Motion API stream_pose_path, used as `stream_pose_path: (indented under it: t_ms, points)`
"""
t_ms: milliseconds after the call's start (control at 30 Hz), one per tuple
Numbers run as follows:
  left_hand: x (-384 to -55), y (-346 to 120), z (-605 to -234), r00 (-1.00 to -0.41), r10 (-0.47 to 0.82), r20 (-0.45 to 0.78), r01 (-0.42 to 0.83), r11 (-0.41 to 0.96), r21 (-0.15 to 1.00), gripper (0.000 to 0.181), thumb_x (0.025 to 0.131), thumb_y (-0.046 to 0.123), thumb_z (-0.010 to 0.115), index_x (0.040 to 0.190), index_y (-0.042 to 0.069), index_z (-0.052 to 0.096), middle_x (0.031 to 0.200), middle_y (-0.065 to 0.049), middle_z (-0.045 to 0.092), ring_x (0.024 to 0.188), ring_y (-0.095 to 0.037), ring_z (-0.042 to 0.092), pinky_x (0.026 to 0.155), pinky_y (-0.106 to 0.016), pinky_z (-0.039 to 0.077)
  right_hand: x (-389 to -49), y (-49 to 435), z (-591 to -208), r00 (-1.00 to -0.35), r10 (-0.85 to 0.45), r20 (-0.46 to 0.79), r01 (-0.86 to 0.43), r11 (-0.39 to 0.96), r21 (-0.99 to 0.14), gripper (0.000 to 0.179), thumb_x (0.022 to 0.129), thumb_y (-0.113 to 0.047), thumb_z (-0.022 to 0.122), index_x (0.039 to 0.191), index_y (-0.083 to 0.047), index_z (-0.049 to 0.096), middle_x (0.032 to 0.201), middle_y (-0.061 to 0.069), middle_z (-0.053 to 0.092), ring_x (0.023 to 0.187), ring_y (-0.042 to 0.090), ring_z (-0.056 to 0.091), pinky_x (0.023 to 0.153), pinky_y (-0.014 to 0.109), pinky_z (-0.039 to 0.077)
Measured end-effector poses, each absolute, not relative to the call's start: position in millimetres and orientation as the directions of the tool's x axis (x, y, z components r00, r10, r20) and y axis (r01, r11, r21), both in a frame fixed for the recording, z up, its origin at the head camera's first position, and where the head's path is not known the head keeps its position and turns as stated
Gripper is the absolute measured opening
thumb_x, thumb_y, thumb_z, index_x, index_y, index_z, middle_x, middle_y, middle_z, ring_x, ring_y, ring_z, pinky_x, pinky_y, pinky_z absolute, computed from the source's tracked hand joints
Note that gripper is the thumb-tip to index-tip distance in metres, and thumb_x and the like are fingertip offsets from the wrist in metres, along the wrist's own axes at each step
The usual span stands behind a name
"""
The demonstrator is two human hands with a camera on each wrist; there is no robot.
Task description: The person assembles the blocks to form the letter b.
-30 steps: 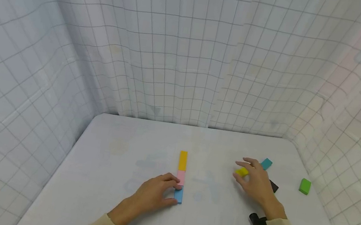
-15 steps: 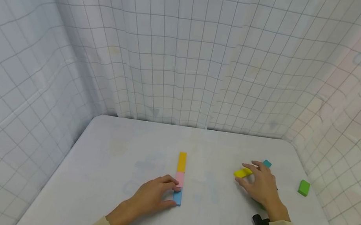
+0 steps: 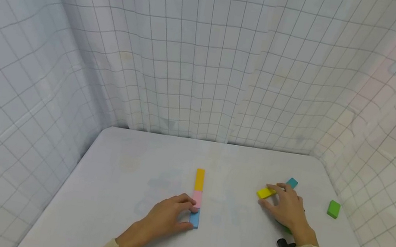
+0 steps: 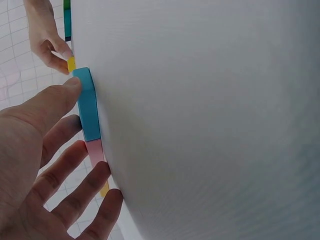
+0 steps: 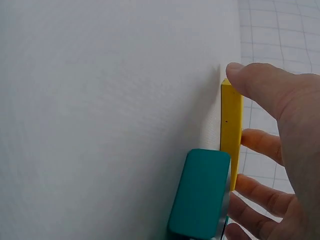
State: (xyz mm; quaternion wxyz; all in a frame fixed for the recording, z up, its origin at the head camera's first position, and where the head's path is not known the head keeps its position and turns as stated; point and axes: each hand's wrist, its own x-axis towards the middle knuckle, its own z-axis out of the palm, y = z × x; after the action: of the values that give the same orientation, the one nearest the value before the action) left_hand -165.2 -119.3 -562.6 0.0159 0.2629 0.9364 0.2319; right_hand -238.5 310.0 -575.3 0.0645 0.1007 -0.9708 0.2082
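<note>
My left hand [image 3: 165, 214] is at a light blue block [image 3: 195, 219], with its thumb on one end and the index finger on its far side. In the left wrist view this block [image 4: 87, 107] is between thumb and fingers, while the other fingers spread along a pink block [image 3: 197, 199]. Beyond the pink one lies an orange-yellow block [image 3: 199, 179], all in one straight line. My right hand [image 3: 287, 208] pinches a yellow block [image 3: 266, 193] low at the table. The right wrist view has the thumb at one end of the yellow block [image 5: 230, 125], fingertips along its side.
Behind the right fingers lies a teal block [image 3: 292, 182]. A green block [image 3: 333, 209] sits farther right. A dark teal-green block [image 5: 200, 195] stands beside the yellow one in the right wrist view. Grid-patterned curtains [image 3: 201, 54] surround the white table [image 3: 125, 181].
My right hand has shifted slightly right and toward me, and more of the yellow block shows. The dark block beside it is now mostly covered by the hand. The left hand stays at the blue block.
</note>
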Motion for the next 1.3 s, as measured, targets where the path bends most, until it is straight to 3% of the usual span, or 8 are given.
stream_pose_path:
  t_ms: [433,600,833,1300]
  points:
    - [-164.5,-117.3,-559.3,-0.859,0.504,0.086,0.490,0.763,0.422,0.040,0.100,0.038,0.096,0.136,0.024,0.086,0.147,0.004,0.075,0.134,-0.021,0.076,0.114,-0.045,0.067,-242.0,310.2,-579.9,-0.961,-0.179,0.211,-0.253,0.875,-0.413,0.060,0.101,-0.035,0.093,0.151,-0.006,0.076,0.154,0.038,0.065,0.137,0.064,0.066,0.112,0.086,0.051]
    - [-164.8,-118.6,-560.7,-0.860,0.504,0.085,0.489,0.763,0.422,0.040,0.100,0.038,0.096,0.135,0.023,0.086,0.147,0.004,0.075,0.134,-0.021,0.076,0.114,-0.045,0.067,-242.7,310.7,-583.0,-0.961,-0.182,0.208,-0.256,0.869,-0.424,0.060,0.102,-0.036,0.092,0.152,-0.007,0.076,0.154,0.038,0.065,0.138,0.063,0.065,0.113,0.086,0.051]
    - [-163.6,-118.3,-559.9,-0.855,0.511,0.091,0.495,0.751,0.438,0.039,0.100,0.036,0.096,0.136,0.024,0.085,0.146,0.003,0.075,0.132,-0.022,0.077,0.112,-0.045,0.067,-243.1,313.4,-587.3,-0.941,-0.186,0.281,-0.294,0.861,-0.415,0.060,0.100,-0.043,0.092,0.146,-0.008,0.079,0.147,0.036,0.069,0.131,0.062,0.068,0.106,0.084,0.054]
    - [-163.5,-116.7,-560.1,-0.863,0.500,0.072,0.480,0.768,0.424,0.041,0.099,0.037,0.097,0.137,0.024,0.085,0.147,0.003,0.075,0.134,-0.021,0.076,0.114,-0.046,0.067,-238.3,307.0,-577.6,-0.967,-0.163,0.197,-0.237,0.864,-0.444,0.059,0.101,-0.032,0.093,0.150,-0.005,0.076,0.154,0.036,0.067,0.138,0.061,0.066,0.115,0.083,0.052]
